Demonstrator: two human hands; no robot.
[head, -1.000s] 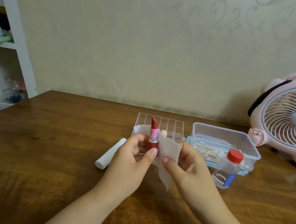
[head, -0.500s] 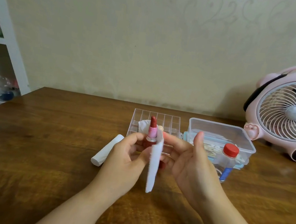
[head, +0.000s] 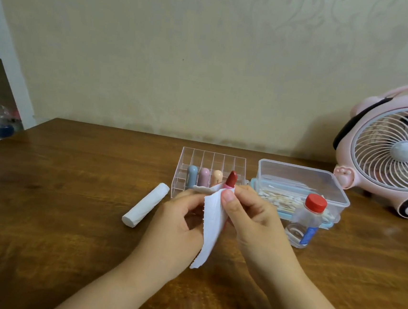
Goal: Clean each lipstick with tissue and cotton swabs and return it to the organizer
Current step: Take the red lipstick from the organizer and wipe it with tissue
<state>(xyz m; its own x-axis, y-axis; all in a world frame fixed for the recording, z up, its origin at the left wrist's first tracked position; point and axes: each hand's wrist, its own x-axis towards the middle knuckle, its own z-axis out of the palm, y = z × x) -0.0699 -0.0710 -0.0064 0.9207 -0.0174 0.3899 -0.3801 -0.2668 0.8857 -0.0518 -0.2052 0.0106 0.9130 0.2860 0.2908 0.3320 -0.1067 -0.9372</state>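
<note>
Both hands meet above the wooden table. The right hand pinches a white tissue around the uncapped red lipstick; the left hand curls round the tube's hidden lower part. The clear organizer stands just behind, the tissue roll left, the cotton-swab box and red-capped bottle right. Bare tabletop lies before the forearms.

Our right hand closed over the tissue, pinching it around the lipstick just above our left hand's grip.
</note>
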